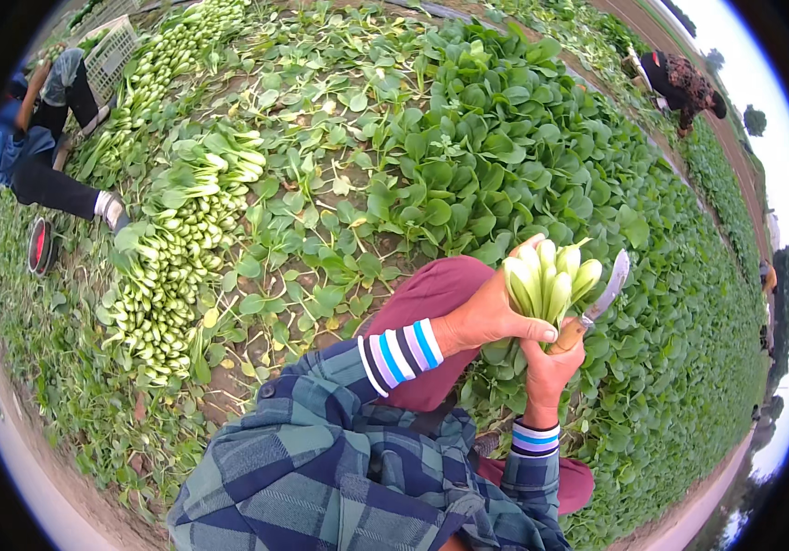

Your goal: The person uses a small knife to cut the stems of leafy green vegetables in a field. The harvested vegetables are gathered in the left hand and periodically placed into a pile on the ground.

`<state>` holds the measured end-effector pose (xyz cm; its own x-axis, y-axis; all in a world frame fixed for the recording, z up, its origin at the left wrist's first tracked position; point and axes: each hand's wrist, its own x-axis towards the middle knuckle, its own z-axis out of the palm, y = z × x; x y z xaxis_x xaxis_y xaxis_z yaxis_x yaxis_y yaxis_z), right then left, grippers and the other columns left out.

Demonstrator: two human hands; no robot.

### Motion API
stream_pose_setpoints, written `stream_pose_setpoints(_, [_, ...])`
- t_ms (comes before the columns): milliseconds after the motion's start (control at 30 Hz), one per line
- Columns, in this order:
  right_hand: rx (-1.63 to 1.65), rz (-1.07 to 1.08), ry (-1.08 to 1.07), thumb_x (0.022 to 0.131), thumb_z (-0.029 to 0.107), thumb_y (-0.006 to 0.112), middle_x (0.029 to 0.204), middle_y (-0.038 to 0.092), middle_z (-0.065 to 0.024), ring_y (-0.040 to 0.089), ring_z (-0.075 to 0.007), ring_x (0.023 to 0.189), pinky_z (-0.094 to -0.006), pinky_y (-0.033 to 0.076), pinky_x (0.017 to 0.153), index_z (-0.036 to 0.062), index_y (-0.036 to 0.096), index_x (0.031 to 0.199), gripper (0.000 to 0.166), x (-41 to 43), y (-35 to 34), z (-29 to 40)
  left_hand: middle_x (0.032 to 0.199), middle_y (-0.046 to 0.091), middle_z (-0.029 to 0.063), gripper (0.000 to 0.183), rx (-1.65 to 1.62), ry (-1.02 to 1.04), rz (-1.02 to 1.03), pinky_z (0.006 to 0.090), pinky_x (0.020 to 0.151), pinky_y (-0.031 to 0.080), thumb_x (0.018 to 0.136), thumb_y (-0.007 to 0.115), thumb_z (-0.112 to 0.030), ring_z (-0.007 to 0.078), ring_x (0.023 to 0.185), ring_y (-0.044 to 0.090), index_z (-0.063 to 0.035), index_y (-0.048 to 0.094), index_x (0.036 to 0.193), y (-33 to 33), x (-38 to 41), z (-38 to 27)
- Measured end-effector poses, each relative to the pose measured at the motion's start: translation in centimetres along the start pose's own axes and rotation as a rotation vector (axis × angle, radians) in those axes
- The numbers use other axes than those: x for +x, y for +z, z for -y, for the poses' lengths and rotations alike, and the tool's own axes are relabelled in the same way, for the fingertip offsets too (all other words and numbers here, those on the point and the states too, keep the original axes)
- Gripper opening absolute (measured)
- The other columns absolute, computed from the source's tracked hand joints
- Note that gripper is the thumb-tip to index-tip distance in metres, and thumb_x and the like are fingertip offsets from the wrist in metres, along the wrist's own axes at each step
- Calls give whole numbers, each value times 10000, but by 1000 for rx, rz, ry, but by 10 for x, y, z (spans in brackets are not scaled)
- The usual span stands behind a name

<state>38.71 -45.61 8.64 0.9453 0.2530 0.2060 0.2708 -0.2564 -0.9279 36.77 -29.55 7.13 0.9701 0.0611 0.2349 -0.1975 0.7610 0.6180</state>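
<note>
A bunch of bok choy [551, 279] is clasped in my left hand [498, 320], its pale stem ends pointing up and its leaves hanging below. My right hand [551, 368] grips the wooden handle of a curved-blade knife [607, 293], the blade standing up to the right of the stems. The two hands touch beneath the bunch, and the right fingers are partly hidden there. Uncut bok choy plants [491, 144] grow densely ahead of me and to the right. On the left lies a long pile of cut bok choy [174, 275] with its pale stem ends showing.
A person in blue [50, 165] sits at the upper left, near a plastic crate [108, 58] and a round container with red inside [40, 246]. Another person [684, 86] bends over the field at the upper right. Loose leaves [319, 255] cover the soil between pile and plants.
</note>
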Motion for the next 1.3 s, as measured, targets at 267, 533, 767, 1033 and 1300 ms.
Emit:
stream_pose_setpoints(267, [-148, 406, -150, 598, 31, 810, 814, 531, 11, 505, -103, 732, -258, 461, 708, 74, 498, 859, 410, 56, 25, 46, 1468, 459, 189, 904, 0, -196, -3, 400, 983, 522, 880, 718, -449, 269, 1283, 543, -5, 279, 1532, -99, -60, -101])
stream_pose_setpoints(533, [-301, 1190, -704, 657, 111, 819, 812, 638, -81, 639, -320, 709, -399, 505, 597, 85, 547, 843, 331, 76, 123, 77, 1279, 640, 224, 882, -326, -813, -274, 403, 946, 571, 925, 445, -728, 299, 1088, 679, 39, 544, 1351, -128, -110, -91])
stream_pose_setpoints(767, [-433, 1283, -948, 651, 121, 751, 1146, 641, -100, 619, -304, 1077, -464, 483, 956, 56, 559, 872, 300, 77, 178, 68, 1345, 562, 267, 738, -409, -666, -88, 437, 899, 591, 854, 714, -380, 308, 1025, 692, 59, 474, 1397, -154, -142, -81])
stream_pose_setpoints(1033, [-469, 978, -827, 628, 74, 841, 1446, 496, -191, 528, -358, 1283, -500, 421, 1074, 44, 553, 796, 335, 100, 220, 65, 1063, 677, 226, 606, -385, -354, -492, 425, 817, 602, 837, 702, -266, 321, 909, 704, 87, 527, 1297, -193, -163, -117])
stream_pose_setpoints(1300, [-348, 875, -450, 699, 73, 849, 1419, 526, -182, 617, -328, 1197, -388, 537, 895, 16, 580, 817, 299, 112, 222, 17, 798, 725, 114, 287, 390, 153, -1184, 293, 605, 555, 852, 783, -240, 186, 649, 696, 31, 704, 901, -321, -133, -279])
